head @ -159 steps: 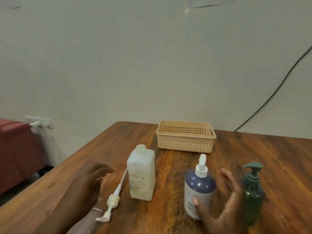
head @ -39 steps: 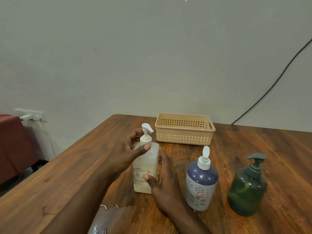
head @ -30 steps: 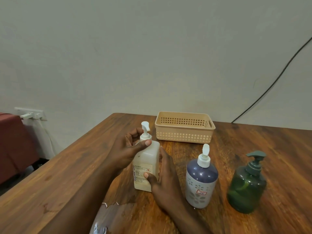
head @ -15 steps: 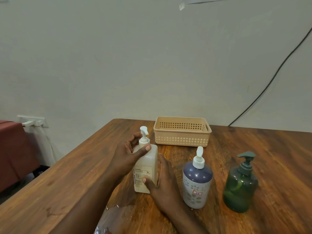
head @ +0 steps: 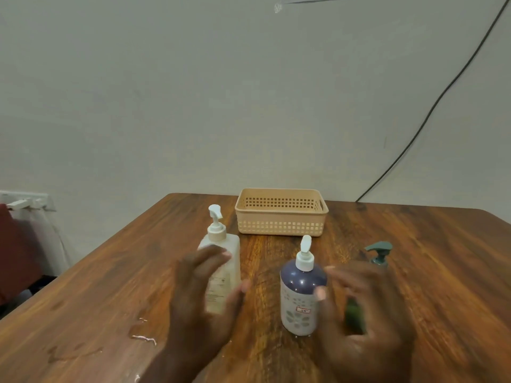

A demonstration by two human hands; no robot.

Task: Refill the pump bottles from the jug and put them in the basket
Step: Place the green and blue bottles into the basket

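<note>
A cream square pump bottle [head: 225, 252] stands upright with its pump on, left of centre on the wooden table [head: 431, 272]. My left hand [head: 200, 299] is blurred just in front of it, fingers apart, holding nothing. A purple pump bottle [head: 300, 302] stands to the right. My right hand [head: 362, 319], also blurred and open, is between the purple bottle and the green pump bottle [head: 380, 251], hiding most of the green body. The beige basket [head: 280, 226] sits behind the bottles with nothing visible in it. No jug is in view.
A small wet spill [head: 142, 337] lies on the table near my left forearm. The table's left edge runs diagonally towards me. A black cable [head: 431, 109] hangs down the wall at the right. A red piece of furniture [head: 13, 252] stands off to the left.
Both hands have come off the cream bottle. My left hand drew back slightly; my right hand swung right, past the purple bottle, in front of the green one.
</note>
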